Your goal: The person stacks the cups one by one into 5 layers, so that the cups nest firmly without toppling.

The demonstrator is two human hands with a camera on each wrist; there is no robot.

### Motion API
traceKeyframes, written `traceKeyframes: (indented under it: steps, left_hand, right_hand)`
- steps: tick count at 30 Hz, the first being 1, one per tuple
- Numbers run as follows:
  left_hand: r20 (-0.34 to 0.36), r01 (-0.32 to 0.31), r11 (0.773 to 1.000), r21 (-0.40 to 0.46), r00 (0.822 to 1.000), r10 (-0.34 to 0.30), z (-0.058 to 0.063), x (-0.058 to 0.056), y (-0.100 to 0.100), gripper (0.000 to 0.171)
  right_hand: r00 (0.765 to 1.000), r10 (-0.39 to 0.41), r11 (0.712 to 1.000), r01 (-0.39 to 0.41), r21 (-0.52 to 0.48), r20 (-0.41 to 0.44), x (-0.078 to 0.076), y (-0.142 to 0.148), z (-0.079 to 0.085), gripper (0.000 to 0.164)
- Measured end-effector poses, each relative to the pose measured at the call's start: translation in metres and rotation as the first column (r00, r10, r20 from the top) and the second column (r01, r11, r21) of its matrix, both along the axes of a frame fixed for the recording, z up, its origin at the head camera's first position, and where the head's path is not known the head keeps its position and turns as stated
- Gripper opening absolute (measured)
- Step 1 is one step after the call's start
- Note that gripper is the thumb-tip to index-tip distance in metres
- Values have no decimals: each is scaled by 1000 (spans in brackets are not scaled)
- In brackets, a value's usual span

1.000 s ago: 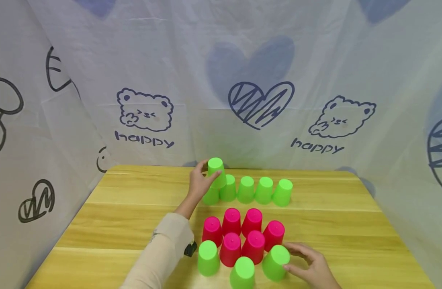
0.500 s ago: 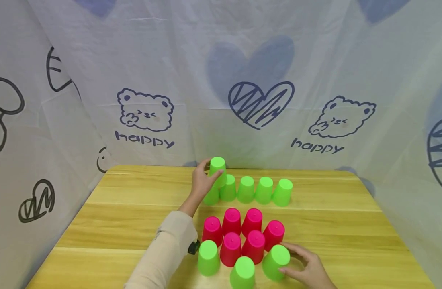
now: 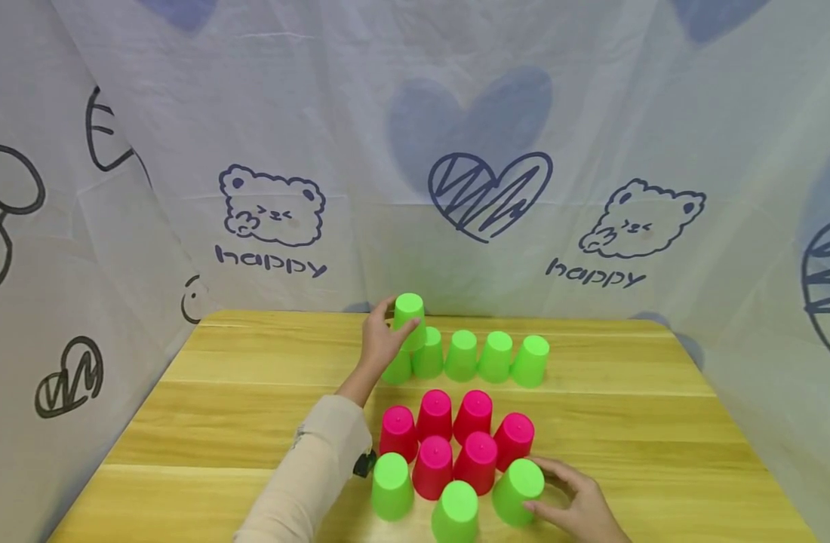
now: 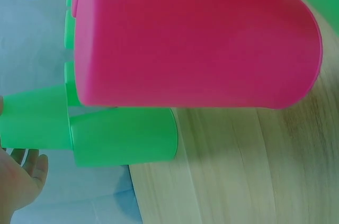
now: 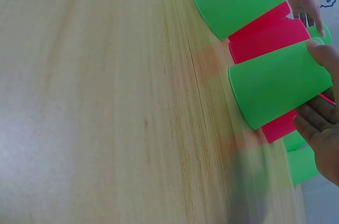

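Your left hand has fingers hidden behind the raised green cup, which also covers some of the left end cup toward the far edge of the table. Head view crops the near edge and the base of the frontmost cup. Black item by your sleeve: too small to tell.

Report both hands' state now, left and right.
Left hand: closed, holding the upper green cup at the back.
Right hand: closed, holding the front-right green cup.
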State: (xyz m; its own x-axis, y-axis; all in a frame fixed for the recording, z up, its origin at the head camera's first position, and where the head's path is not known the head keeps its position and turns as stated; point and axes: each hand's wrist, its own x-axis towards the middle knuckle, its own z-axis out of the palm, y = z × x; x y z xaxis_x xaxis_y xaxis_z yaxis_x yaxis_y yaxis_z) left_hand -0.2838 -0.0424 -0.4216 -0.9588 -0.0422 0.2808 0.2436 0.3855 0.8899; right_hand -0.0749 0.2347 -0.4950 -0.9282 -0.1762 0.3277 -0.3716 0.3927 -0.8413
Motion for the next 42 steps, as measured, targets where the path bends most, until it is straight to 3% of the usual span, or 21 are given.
traceKeyframes:
  steps: [13,18,21,26,31,42]
  left_hand:
    - [13,8,998,-67,1000,-7,-1,9,-15,64]
    - [-13,10,998,-65,1000,-11,-2,14,-26,63]
    - [-7,10,998,-58,1000,-10,-4,18,-33,61]
    - [20,30,997,-71,999,-28,-7,26,-43,57]
    - [18,46,994,-96,999,-44,-12,36,-52,55]
    - [29,93,993,-71,995,-91,-19,56,-68,52]
  right_hand:
    - [998,-36,999,35,34,43,1,1,8,48]
    - [967,-136,990,123,70,215,3,3,16,50]
    - [949,-163,986,147,78,271,2,5,19,51]
    - [975,-121,991,110,70,185,1,9,20,50]
    - [985,-114,991,103,90,131,-1,12,21,49]
    - [972,-134,988,115,106,195,-2,15,33,47]
